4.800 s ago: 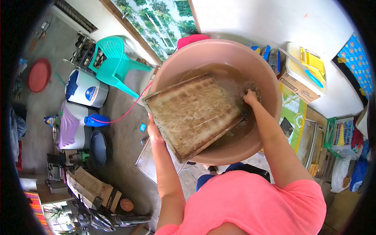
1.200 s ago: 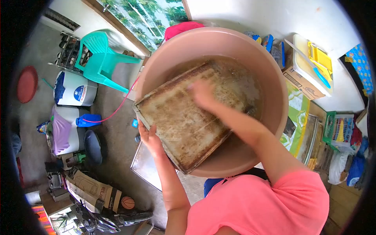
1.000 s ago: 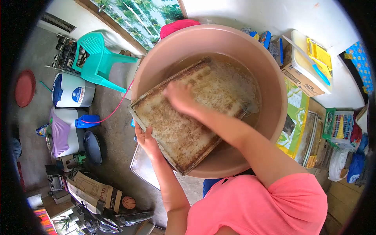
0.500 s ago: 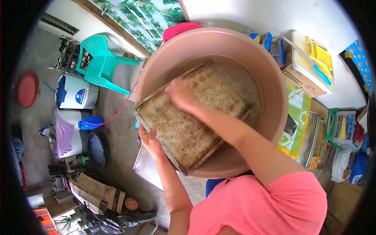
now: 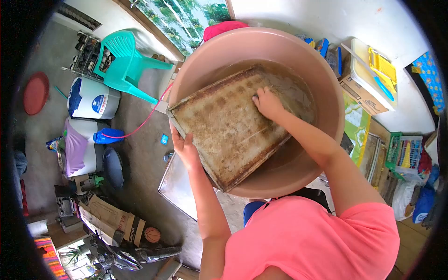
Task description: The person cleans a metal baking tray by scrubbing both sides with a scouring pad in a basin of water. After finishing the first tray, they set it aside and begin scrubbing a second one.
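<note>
A rusty, brown-stained baking tray (image 5: 218, 131) leans inside a big round pinkish-brown tub (image 5: 332, 112), its lower left side over the rim. Murky water (image 5: 302, 95) lies in the tub around the tray's far end. My left hand (image 5: 185, 150) grips the tray's left edge, thumb on the upper face. On the tray's right part rests my right hand (image 5: 269, 104), its fingers curled against the surface; whatever it may hold is hidden under it.
A teal plastic chair (image 5: 122, 65) stands left of the tub, with a pink hose (image 5: 148, 115) nearby. Another metal tray (image 5: 179, 186) lies on the floor below. At the right, a knife (image 5: 368, 70) and a yellow grater (image 5: 382, 65) lie atop a box (image 5: 361, 95).
My right hand has moved across the tray from its upper left part to its right part. My left hand keeps its hold on the edge. The view has shifted slightly.
</note>
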`<state>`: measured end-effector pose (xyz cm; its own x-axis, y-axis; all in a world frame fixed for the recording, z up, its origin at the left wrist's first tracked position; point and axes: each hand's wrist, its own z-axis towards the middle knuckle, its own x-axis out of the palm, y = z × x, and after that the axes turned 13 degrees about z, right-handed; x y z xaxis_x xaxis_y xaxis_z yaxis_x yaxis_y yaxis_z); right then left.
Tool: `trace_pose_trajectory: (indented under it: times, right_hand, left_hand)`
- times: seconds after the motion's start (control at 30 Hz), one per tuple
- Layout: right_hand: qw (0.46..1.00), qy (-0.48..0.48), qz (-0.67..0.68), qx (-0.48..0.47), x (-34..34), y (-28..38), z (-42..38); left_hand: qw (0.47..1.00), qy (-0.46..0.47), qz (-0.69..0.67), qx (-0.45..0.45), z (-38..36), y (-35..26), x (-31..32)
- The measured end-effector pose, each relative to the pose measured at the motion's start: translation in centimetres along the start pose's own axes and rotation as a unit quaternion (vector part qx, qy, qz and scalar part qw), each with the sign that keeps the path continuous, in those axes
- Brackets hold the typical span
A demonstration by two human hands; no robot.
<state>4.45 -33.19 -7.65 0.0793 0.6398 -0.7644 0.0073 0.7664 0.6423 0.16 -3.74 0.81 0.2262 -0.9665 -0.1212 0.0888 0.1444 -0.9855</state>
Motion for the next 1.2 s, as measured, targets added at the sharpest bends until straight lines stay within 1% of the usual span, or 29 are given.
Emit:
trace_pose_trajectory:
  times: [0.07,0.13,0.17,0.2,0.23,0.3,0.33,0.37,0.4,0.47,0.5,0.53,0.57,0.6,0.63,0.67,0.7,0.77,0.8,0.83,0.9,0.93,0.97,1.0,1.03,1.07,1.1,1.17,1.2]
  right_hand:
    - [0.997,0.059,-0.023,-0.047,-1.5,3.9,-4.1]
    - [0.976,0.113,-0.053,-0.18,0.4,6.3,-7.2]
    - [0.968,0.031,0.018,-0.25,0.9,9.1,-9.4]
    - [0.962,0.039,0.121,-0.241,0.7,12.2,-11.2]
    - [0.963,0.038,0.084,-0.253,0.7,12.1,-11.3]
    - [0.962,0.035,0.01,-0.271,0.9,11.8,-11.7]
    - [0.947,0.122,-0.231,-0.188,0.2,10.2,-10.0]
    - [0.967,0.14,-0.195,-0.086,-1.1,6.2,-7.8]
    - [0.975,0.154,-0.156,0.017,-2.2,2.2,-6.4]
    - [0.985,0.082,-0.147,0.047,-1.4,-2.4,-6.4]
    - [0.987,0.045,-0.143,0.058,-1.4,-3.4,-6.0]
    - [0.99,0.067,-0.108,0.055,-2.1,1.5,-7.0]
    - [0.989,0.116,-0.082,0.042,-0.6,4.8,-8.2]
    - [0.981,0.082,-0.107,-0.138,0.3,7.8,-10.3]
    - [0.983,0.062,-0.047,-0.169,1.0,10.8,-12.0]
    - [0.979,0.039,0.014,-0.199,1.4,12.4,-12.9]
    - [0.979,0.049,-0.038,-0.194,1.6,11.2,-12.5]
    - [0.97,0.069,-0.143,-0.186,1.6,5.7,-10.3]
    - [0.983,0.082,-0.151,-0.062,-0.3,1.7,-8.3]
    - [0.981,0.091,-0.158,0.059,-1.8,-1.2,-6.4]
    - [0.983,0.033,-0.174,0.052,-1.4,-1.9,-5.6]
    - [0.982,0.004,-0.182,0.05,-2.4,-0.8,-5.3]
    - [0.99,0.049,-0.105,0.077,-0.9,2.1,-5.9]
    - [0.98,0.081,-0.174,-0.058,0.7,5.5,-7.3]
    - [0.989,0.03,-0.068,-0.126,2.2,9.1,-9.4]
    - [0.981,-0.024,0.041,-0.191,3.0,11.2,-10.7]
    - [0.982,-0.007,0.005,-0.19,3.0,10.5,-10.4]
    - [0.978,0.027,-0.071,-0.193,2.1,6.8,-8.1]
    - [0.994,0.055,-0.086,-0.049,0.7,3.5,-6.1]
  left_hand:
    - [1.0,-0.01,0.012,-0.005,-0.2,-0.5,0.2]
    - [1.0,-0.009,0.021,-0.002,-0.1,-0.6,0.3]
    - [1.0,-0.012,0.018,0.004,-0.2,-0.4,0.3]
    - [1.0,-0.014,0.015,0.011,-0.1,-0.2,0.3]
    - [1.0,-0.014,0.012,0.019,-0.1,0.0,0.3]
    - [1.0,-0.022,0.02,0.005,-0.1,0.2,0.2]
    - [0.999,-0.027,0.024,0.0,0.0,0.3,0.2]
    - [0.999,-0.025,0.031,-0.007,-0.2,0.3,0.1]
    - [0.999,-0.024,0.038,-0.012,-0.2,0.0,0.2]
    - [0.999,-0.018,0.037,-0.006,0.2,0.2,0.0]
    - [0.999,-0.017,0.027,0.004,0.5,0.9,-0.1]
    - [1.0,-0.019,0.018,0.01,0.5,1.5,-0.1]
    - [1.0,-0.02,0.021,0.003,0.3,1.3,-0.3]
    - [1.0,-0.02,0.023,-0.002,0.2,0.7,-0.2]
    - [0.999,-0.018,0.025,-0.007,0.2,0.3,0.0]
    - [1.0,-0.016,0.009,-0.022,0.1,0.3,0.0]
    - [1.0,-0.013,0.002,-0.017,0.1,0.6,0.0]
    - [1.0,-0.011,-0.012,-0.005,0.4,1.3,-0.1]
    - [1.0,-0.009,-0.005,-0.006,0.2,1.2,-0.2]
    - [1.0,-0.012,-0.001,-0.004,0.2,0.8,0.0]
    - [1.0,-0.016,0.003,0.001,0.3,0.6,0.0]
    - [1.0,-0.018,0.003,0.002,0.3,0.8,0.0]
    - [1.0,-0.019,0.004,0.0,0.3,1.1,0.0]
    - [1.0,-0.013,0.007,-0.008,0.2,1.1,0.0]
    - [1.0,-0.007,0.011,-0.017,0.2,0.8,-0.2]
    - [1.0,0.001,0.017,-0.024,0.2,0.6,-0.2]
    - [1.0,0.001,0.016,-0.023,0.2,0.7,-0.2]
    - [1.0,-0.004,0.008,-0.02,0.2,1.0,-0.3]
    - [1.0,-0.003,0.02,-0.023,-0.1,0.9,-0.3]
